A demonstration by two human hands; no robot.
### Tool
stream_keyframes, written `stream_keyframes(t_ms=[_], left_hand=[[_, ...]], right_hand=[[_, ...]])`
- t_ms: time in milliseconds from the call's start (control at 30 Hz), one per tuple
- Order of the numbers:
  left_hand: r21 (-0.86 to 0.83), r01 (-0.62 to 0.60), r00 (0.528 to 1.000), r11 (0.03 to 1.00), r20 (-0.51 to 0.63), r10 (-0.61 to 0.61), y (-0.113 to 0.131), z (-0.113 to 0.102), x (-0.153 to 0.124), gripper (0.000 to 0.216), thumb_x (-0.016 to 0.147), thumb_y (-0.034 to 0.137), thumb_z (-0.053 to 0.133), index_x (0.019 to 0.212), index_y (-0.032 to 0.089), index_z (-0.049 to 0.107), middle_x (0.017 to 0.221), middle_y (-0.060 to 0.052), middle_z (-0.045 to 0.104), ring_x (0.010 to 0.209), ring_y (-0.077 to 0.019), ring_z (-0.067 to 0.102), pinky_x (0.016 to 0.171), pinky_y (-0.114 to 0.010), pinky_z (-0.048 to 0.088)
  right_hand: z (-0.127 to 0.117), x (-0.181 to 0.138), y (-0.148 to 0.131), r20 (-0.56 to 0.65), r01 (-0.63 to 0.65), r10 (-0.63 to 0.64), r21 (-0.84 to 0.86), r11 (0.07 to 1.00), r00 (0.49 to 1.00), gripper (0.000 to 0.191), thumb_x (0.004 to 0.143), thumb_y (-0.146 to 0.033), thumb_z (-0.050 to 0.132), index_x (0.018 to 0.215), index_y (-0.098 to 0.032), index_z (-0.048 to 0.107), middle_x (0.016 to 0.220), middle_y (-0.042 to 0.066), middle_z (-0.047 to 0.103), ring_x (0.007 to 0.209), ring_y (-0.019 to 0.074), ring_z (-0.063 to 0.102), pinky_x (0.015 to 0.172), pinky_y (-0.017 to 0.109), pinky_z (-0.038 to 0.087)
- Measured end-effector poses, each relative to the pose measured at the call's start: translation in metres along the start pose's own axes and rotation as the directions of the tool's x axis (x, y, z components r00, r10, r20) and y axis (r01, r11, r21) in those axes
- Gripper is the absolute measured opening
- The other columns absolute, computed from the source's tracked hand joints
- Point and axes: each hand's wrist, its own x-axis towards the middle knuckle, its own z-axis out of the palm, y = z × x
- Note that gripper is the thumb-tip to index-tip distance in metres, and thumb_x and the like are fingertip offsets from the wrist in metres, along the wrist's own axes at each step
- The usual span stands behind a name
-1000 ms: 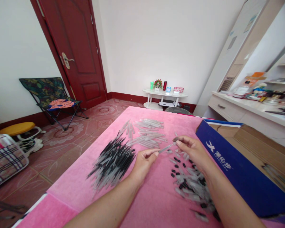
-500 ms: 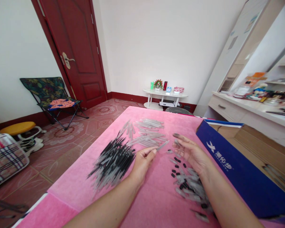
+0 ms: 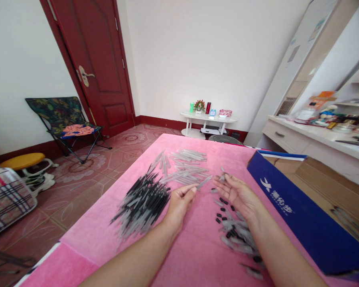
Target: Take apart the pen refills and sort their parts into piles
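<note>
My left hand (image 3: 179, 203) pinches one clear pen barrel (image 3: 204, 183) that points up and to the right. My right hand (image 3: 236, 193) lies palm up on the pink cloth (image 3: 194, 247), fingers spread, with small grey pieces at its fingertips (image 3: 223, 177). Under my right wrist lies a heap of clear caps and small black plugs (image 3: 237, 231). Left of my left hand is a pile of black pen refills (image 3: 142, 201). Clear barrels (image 3: 185, 165) lie in a loose group beyond both hands.
An open blue cardboard box (image 3: 290, 207) stands along the right edge of the table. A red door (image 3: 95, 63), a folding chair (image 3: 66, 123) and a yellow stool (image 3: 22, 161) are at the left. A small white table (image 3: 208, 119) stands by the far wall.
My right hand let go of the barrel's tip, turned palm up and sank to the cloth. My left hand kept the barrel and barely moved.
</note>
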Motion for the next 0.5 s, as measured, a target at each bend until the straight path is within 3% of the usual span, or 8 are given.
stream_keyframes(t_ms=[200,500], left_hand=[[0.055,-0.027,1.000,0.998,0.000,0.027,0.000,0.001,0.000,0.043,0.060,0.041,0.066,0.093,0.012,0.068,0.048,0.002,0.048,0.045,-0.0060,0.033,0.044,-0.019,0.022],[0.101,-0.081,0.997,0.992,0.007,0.080,0.000,0.002,0.000,0.036,0.061,0.037,0.067,0.088,0.013,0.069,0.055,-0.002,0.059,0.055,-0.0121,0.050,0.051,-0.022,0.036]], right_hand=[[0.006,-0.003,0.000,-0.065,0.027,-0.026,0.014,1.000,0.998,0.007,0.073,-0.019,0.059,0.079,-0.019,0.054,0.090,0.008,0.068,0.086,0.0189,0.063,0.069,0.027,0.052],[0.015,-0.007,0.001,-0.055,0.065,-0.072,-0.124,0.990,0.996,0.017,0.069,-0.024,0.064,0.081,-0.020,0.054,0.083,0.004,0.067,0.070,0.0141,0.063,0.066,0.026,0.052]])
